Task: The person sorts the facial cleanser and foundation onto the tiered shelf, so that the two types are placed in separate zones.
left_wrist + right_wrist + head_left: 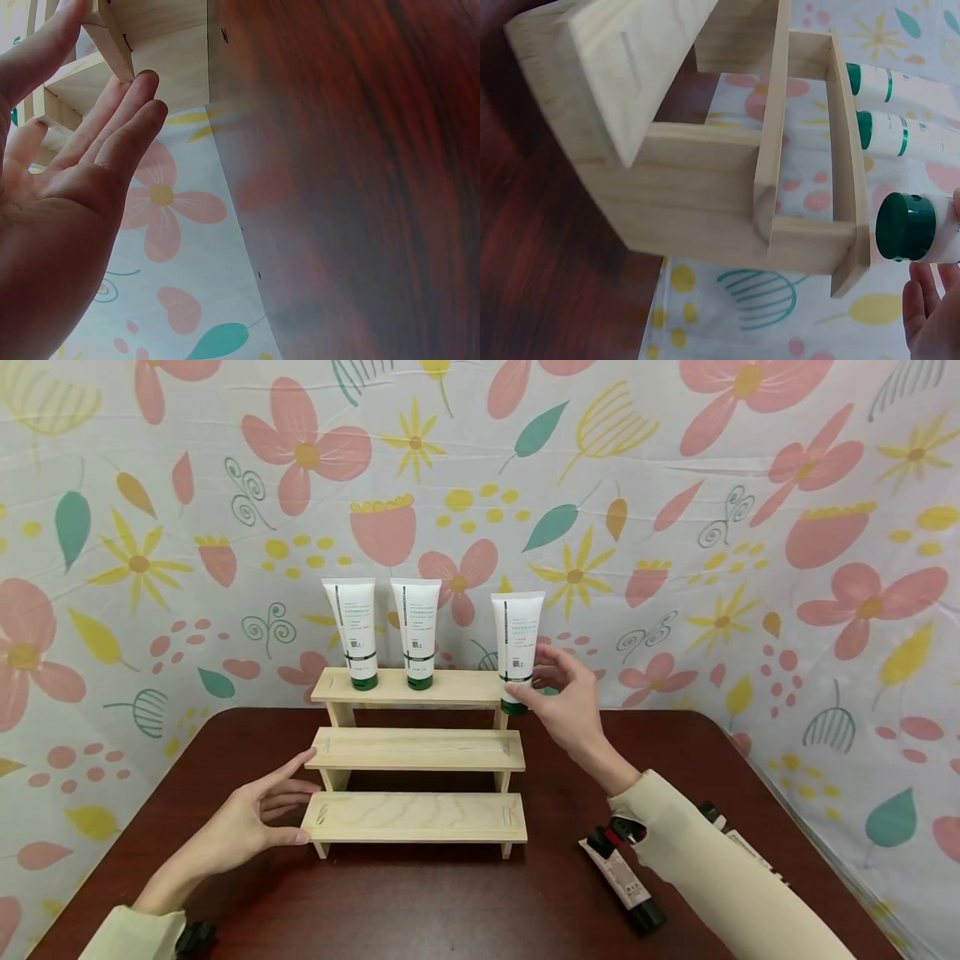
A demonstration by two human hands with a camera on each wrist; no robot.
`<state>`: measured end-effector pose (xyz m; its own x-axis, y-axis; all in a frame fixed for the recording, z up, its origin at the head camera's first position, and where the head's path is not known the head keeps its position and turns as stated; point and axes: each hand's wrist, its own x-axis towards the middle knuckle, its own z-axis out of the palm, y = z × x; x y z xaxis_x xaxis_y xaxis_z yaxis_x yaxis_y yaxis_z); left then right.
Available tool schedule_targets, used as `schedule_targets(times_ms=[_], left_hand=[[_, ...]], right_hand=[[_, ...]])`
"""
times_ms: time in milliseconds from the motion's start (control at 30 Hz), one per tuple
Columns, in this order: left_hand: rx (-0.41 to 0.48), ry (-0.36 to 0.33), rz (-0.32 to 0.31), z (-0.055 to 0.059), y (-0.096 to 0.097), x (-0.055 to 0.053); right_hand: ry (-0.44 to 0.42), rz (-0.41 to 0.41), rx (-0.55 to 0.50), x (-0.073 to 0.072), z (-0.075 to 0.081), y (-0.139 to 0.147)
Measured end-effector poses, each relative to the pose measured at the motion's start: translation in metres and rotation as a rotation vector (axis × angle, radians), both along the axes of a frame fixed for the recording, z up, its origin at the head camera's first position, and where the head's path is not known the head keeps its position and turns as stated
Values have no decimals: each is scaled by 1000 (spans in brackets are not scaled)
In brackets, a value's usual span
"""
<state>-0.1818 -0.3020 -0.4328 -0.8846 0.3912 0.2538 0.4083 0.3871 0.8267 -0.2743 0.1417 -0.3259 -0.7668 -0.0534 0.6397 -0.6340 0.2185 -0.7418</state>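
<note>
You have the held tube (517,631) in your right hand (572,702), thumb on its near face and fingers round the right side, gripping low beside the green cap (906,226). It is upright, cap down, by the right end of the top shelf (459,687). In the right wrist view a narrow gap shows between cap and wood, so it does not look set down.

Your left hand (243,818) grasps nothing: its fingers are extended, with the forefinger and thumb appearing to rest against the left ends of the middle shelf (420,750) and bottom shelf (412,818), perhaps steadying them.

The left tube (356,631) and centre tube (417,627) stand on the top shelf, caps down, in a row. The step in hand looks like adding the third at the right end.

As I judge it, the next move calls for you to carry the cap slightly farther back and left, fully over the wood, lower it level, then loosen your grip. Watch the near edge; a cap half off it could tip.

A pink tube (621,878) lies on the table (420,910), to the near right.
</note>
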Motion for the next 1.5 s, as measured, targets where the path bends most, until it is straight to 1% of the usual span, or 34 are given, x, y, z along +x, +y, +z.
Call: schedule_targets(times_ms=[133, 233, 433, 567, 700, 833, 967, 1233, 1500], left_hand=[[1, 9, -4, 1, 1, -1], [-3, 8, -1, 2, 1, -1], [0, 3, 2, 2, 2, -1], [-3, -14, 10, 0, 2, 1], [-3, -13, 5, -2, 1, 1], [1, 2, -2, -1, 1, -1], [1, 9, -2, 1, 1, -1], [-6, -1, 6, 2, 0, 0], [-1, -8, 1, 1, 0, 0]], right_hand=[[36, 10, -15, -9, 1, -12], [39, 11, -25, -14, 1, -21], [11, -13, -43, -23, 0, -38], [-13, -35, -20, -28, 2, -48], [-29, -49, -27, -32, 0, -52], [-27, -52, -42, -36, -2, -52], [-19, -59, -31, -38, -3, -53], [-23, -75, 5, -39, -3, -55], [-41, -79, 10, -39, -5, -54]])
